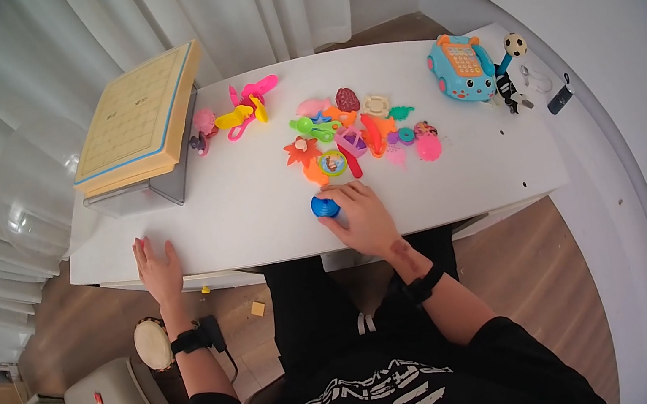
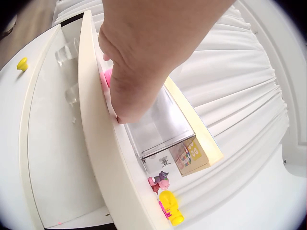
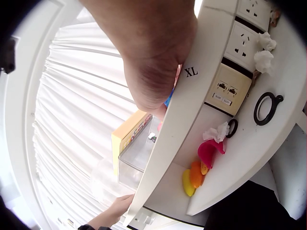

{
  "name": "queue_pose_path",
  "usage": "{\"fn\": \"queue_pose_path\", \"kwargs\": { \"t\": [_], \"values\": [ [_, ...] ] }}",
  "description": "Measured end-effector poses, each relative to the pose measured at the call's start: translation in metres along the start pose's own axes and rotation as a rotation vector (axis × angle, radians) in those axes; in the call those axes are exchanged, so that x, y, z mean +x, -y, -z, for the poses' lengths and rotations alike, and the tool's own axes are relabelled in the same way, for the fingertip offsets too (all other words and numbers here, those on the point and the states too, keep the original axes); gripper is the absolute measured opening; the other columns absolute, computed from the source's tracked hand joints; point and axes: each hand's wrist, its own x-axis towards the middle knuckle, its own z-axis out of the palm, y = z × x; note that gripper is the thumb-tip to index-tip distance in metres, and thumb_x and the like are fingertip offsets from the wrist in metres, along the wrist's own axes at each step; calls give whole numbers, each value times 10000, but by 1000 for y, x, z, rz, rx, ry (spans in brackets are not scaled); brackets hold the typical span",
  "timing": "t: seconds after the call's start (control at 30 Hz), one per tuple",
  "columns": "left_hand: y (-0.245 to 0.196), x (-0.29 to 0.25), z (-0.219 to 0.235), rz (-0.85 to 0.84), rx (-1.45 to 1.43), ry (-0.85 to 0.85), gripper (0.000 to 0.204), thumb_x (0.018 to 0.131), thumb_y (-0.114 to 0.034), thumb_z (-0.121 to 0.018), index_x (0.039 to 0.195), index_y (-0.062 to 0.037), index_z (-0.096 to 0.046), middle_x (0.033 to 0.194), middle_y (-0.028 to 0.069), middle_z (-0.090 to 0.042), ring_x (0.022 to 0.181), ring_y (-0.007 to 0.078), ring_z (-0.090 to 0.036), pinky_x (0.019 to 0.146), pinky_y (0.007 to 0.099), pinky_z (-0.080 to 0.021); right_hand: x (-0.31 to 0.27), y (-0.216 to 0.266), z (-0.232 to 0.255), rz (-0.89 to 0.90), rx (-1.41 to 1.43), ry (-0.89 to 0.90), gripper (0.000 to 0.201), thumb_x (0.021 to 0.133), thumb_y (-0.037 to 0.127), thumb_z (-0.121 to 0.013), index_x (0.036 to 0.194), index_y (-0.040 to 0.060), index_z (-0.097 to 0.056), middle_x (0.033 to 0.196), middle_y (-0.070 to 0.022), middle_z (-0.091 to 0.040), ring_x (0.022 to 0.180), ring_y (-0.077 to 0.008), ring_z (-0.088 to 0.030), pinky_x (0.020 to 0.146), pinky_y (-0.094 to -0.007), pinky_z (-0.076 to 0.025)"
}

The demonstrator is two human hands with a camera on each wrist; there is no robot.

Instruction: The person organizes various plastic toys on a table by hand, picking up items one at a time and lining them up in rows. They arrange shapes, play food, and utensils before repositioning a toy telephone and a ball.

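Near the table's front edge, my right hand (image 1: 362,217) holds a small round blue ridged toy (image 1: 325,206) between thumb and fingers. In the right wrist view a sliver of the blue toy (image 3: 169,98) shows past the hand, which hides the rest. My left hand (image 1: 158,268) rests on the table's front left part, fingers pointing away from me. Beside that hand, a bit of something pink (image 2: 108,77) shows in the left wrist view, mostly hidden. Beyond the right hand lies a spread of colourful plastic toys (image 1: 348,144), among them a green spoon-like piece (image 1: 315,128).
A yellow board box (image 1: 138,117) sits on a clear plastic case (image 1: 136,197) at the left. Pink and yellow toys (image 1: 244,112) lie beside it. At the right stand a blue toy phone (image 1: 462,69) and a soccer-ball figure (image 1: 514,44). Open compartments under the tabletop hold toy pieces (image 3: 195,173).
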Motion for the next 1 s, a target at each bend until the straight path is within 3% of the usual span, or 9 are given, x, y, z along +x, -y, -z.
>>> {"fn": "queue_pose_path", "kwargs": {
  "t": [0.27,0.67,1.0],
  "values": [
    [8,-8,-3,-83,-139,-138,472,977,-207,-649,1359,57,-568,1484,265,-521,1426,420,-453,1157,482,-405,1,1,1,7,-12,-11,349,880,170,-753,1192,74,-630,1222,-92,-683,1116,-318,-611,986,-434,-479],
    [3,-18,-6,-51,-66,-245,392,969,-200,-658,1305,-7,-602,1446,209,-574,1397,391,-495,1108,497,-438,1,0,-2,25,-11,-37,343,871,161,-751,1180,63,-637,1219,-100,-688,1104,-325,-614,976,-442,-483],
    [0,-24,0,-31,-97,-288,342,945,-164,-679,1227,23,-632,1388,245,-604,1336,401,-545,1089,480,-465,1,1,0,6,-21,-11,368,879,167,-760,1211,70,-637,1232,-95,-685,1129,-317,-616,995,-429,-475]
  ]
}}
